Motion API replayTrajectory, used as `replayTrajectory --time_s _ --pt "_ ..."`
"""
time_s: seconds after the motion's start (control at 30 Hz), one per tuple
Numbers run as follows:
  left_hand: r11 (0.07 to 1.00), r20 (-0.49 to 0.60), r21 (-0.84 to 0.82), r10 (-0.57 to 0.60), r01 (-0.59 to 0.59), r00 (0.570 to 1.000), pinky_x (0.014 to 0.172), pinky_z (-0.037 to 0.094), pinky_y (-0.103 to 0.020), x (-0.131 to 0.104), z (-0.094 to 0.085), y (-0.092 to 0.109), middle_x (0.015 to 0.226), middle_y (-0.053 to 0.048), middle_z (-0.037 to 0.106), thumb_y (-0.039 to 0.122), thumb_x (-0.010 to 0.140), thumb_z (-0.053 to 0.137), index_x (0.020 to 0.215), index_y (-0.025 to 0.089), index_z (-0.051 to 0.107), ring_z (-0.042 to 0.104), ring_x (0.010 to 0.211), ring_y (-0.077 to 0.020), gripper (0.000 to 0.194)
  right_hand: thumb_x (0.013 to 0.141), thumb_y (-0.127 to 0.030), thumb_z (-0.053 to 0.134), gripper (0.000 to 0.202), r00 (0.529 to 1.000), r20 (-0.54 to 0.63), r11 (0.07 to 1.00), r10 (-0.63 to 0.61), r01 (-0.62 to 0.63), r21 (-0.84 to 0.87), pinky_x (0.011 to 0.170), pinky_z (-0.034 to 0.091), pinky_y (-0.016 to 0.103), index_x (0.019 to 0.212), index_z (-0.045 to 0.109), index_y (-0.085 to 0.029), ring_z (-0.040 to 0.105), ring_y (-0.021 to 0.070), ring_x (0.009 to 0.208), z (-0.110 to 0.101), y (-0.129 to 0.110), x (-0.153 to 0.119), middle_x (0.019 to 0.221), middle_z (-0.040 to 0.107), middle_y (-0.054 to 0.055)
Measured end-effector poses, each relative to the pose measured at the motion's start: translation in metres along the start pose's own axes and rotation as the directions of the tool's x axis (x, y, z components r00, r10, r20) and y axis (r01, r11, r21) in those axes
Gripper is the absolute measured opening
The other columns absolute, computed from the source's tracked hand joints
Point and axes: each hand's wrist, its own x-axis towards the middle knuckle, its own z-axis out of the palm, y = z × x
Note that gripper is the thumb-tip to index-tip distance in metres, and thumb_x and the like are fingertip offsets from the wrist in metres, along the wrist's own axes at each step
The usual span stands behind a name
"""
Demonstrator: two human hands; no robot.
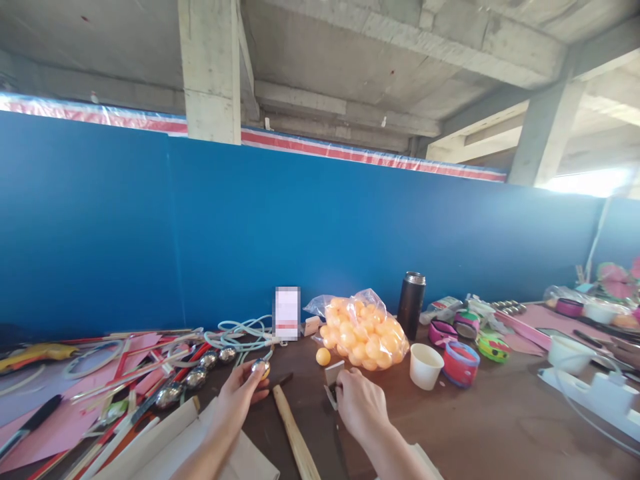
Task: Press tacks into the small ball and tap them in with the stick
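Note:
My left hand (241,395) is closed around a shiny silver ball (261,366), held between thumb and fingers above the dark brown table. My right hand (363,402) is curled with its knuckles up. By its fingertips show a small pale card-like piece (334,373) and a thin metallic edge; what exactly the fingers grip is hidden. Between my hands lies a hammer (296,433) with a wooden handle pointing towards me. A loose orange ball (323,357) rests beyond my right hand, beside a clear plastic bag full of orange balls (367,337).
More silver balls (196,378), sticks and pink paper (37,450) crowd the left. Pale blue tubing (240,333) coils behind. A black bottle (411,307), a white paper cup (426,367), wrist bands (461,364) and a power strip (595,400) stand rightwards. A blue partition (325,220) closes the back.

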Motion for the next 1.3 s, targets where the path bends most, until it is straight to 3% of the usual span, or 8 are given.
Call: replayTrajectory --time_s 1.3 --pt "0.998 0.039 0.054 -0.021 0.018 0.999 0.061 0.056 -0.029 -0.001 0.001 0.0 0.087 -0.006 0.063 0.04 0.063 0.068 0.096 0.015 0.057 0.064 0.072 -0.0165 0.043 0.077 -0.026 0.043 0.012 1.0 -0.022 0.999 0.018 -0.017 0.036 0.052 0.032 0.026 0.077 0.055 -0.023 0.06 0.0188 0.068 0.014 0.007 0.006 0.079 0.062 0.002"
